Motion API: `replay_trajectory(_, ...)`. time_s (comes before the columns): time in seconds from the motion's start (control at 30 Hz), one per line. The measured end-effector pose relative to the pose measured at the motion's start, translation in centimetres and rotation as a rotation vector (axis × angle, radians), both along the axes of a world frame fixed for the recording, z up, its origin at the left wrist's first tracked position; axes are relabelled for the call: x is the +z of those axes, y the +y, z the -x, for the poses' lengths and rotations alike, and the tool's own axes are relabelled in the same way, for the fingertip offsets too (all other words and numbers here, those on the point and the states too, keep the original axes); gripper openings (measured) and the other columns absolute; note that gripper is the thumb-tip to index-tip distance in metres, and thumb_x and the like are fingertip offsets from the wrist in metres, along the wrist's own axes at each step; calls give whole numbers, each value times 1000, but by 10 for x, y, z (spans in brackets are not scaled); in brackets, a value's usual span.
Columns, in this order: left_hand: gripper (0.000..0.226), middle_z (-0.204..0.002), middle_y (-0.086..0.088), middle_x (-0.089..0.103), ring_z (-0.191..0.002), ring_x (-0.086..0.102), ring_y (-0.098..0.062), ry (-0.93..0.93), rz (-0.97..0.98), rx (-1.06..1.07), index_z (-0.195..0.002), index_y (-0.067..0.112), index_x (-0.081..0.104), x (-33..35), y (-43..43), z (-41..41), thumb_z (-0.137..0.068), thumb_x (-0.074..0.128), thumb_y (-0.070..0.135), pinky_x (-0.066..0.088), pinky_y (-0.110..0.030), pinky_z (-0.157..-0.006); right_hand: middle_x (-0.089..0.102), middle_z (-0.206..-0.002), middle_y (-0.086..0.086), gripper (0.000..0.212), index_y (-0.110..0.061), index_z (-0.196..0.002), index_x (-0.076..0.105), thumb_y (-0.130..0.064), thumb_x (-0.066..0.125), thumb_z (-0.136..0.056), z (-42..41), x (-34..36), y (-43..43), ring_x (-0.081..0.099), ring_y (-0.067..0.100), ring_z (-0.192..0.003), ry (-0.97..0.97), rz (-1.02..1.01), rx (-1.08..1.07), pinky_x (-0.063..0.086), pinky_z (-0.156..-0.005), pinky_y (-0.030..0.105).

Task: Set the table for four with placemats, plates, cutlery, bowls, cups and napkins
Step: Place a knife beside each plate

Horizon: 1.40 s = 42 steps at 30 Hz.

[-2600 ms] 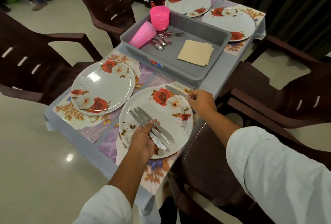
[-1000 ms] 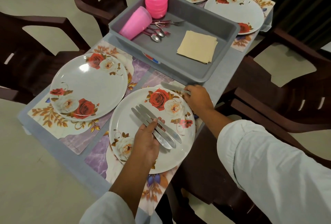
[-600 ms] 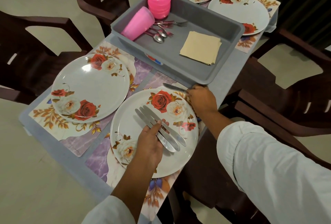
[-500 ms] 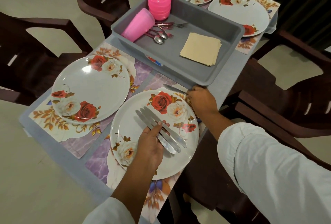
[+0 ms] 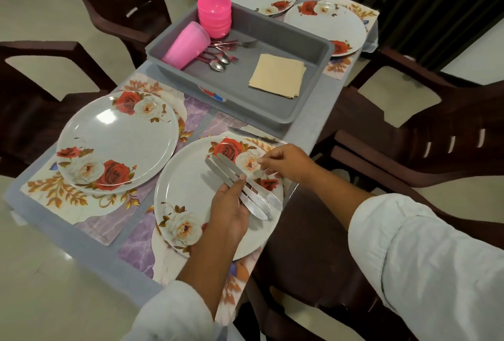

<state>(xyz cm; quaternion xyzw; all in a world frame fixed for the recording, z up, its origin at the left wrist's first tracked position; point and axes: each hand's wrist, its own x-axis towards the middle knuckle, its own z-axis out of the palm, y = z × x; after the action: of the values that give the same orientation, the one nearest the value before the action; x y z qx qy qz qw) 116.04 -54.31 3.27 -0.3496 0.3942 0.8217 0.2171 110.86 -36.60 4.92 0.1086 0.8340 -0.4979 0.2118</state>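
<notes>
Placemats (image 5: 90, 212) and plates (image 5: 117, 141) are laid; one knife (image 5: 245, 133) is placed above the lower-centre plate (image 5: 188, 185). Three knives (image 5: 253, 193) are gripped in the left hand (image 5: 229, 212); the right hand (image 5: 286, 163) is held loosely curled, empty. Bowls (image 5: 215, 17), cups (image 5: 186, 45) and napkins (image 5: 278, 76) are left in the tray (image 5: 237, 84).

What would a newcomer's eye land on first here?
Probably the left hand gripping three knives fanned above the near plate, with the right hand hovering just beside them. Next, the bright pink stacked bowls and the pink cup lying on its side, both at the far-left end of the grey tray mid-table.
</notes>
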Motion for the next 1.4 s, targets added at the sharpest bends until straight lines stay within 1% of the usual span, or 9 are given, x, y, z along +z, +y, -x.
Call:
replay_trajectory(0.1, 38, -122, -15, 71, -108, 71, -30, 43, -20, -34, -129, 7, 64, 6, 14, -7, -92, 71, 13, 56, -46, -96, 78, -99, 1, 24, -16, -109, 78, -28, 77, -89, -22, 17, 4, 76, 16, -88, -93, 155, 53, 62, -74, 29)
replay_trajectory(0.2, 37, -120, -18, 71, -108, 71, -32, 78, -26, -43, -128, 5, 64, 17, 31, -21, -93, 70, 12, 59, -43, -90, 78, -100, 6, 25, -14, -111, 78, -21, 80, -87, -44, 33, 14, 76, 21, -91, -80, 156, 115, 62, -77, 33)
replay_trajectory(0.4, 33, -117, -16, 73, -108, 71, -32, 133, -16, -56, -125, 7, 66, 40, 71, -61, -92, 69, 9, 58, -44, -93, 74, -88, 14, 32, -1, -118, 72, -3, 78, -86, -93, 63, 48, 71, 10, -66, -78, 260, 48, 55, -57, 21)
replay_trajectory(0.63, 33, -110, -18, 74, -94, 75, -25, 179, 13, -42, -125, 1, 63, 78, 133, -142, -93, 68, 6, 59, -37, -88, 77, -101, 12, 26, -9, -117, 70, -9, 73, -91, -166, 88, 120, 76, 21, -86, -25, 215, 118, 61, -74, 34)
replay_trajectory(0.8, 27, -112, -22, 72, -99, 74, -30, 155, 16, 37, -122, -4, 60, 89, 173, -199, -96, 63, 4, 59, -37, -85, 69, -93, 16, 42, -18, -124, 57, 1, 72, -89, -211, 107, 160, 68, 22, -80, 72, 234, 20, 59, -67, 35)
replay_trajectory(0.97, 13, -102, -18, 72, -97, 71, -26, 161, 25, 54, -111, -1, 62, 109, 220, -252, -99, 59, 2, 57, -34, -81, 72, -106, 20, 11, -2, -108, 67, -6, 63, -98, -253, 123, 213, 73, 24, -92, 45, 394, -119, 62, -81, 34)
replay_trajectory(1.1, 14, -106, -18, 72, -103, 71, -28, 181, 13, 78, -111, 0, 61, 112, 234, -256, -98, 61, 4, 58, -35, -82, 72, -103, 23, 20, 8, -114, 63, -6, 56, -101, -259, 134, 229, 73, 22, -87, 13, 450, -238, 62, -76, 27)
replay_trajectory(1.3, 19, -110, -19, 72, -102, 72, -28, 188, -46, 98, -116, -2, 60, 105, 283, -240, -98, 61, 4, 59, -33, -78, 76, -75, 4, 17, -9, -90, 78, -24, 82, -85, -251, 129, 277, 67, 10, -65, 116, 65, -312, 55, -63, 24)
replay_trajectory(1.4, 21, -113, -21, 71, -104, 72, -29, 193, -57, 114, -117, -2, 61, 104, 308, -241, -97, 62, 5, 59, -35, -82, 75, -81, -2, 19, -16, -90, 81, -34, 83, -83, -248, 129, 301, 67, 10, -74, 189, -133, -316, 47, -63, 22)
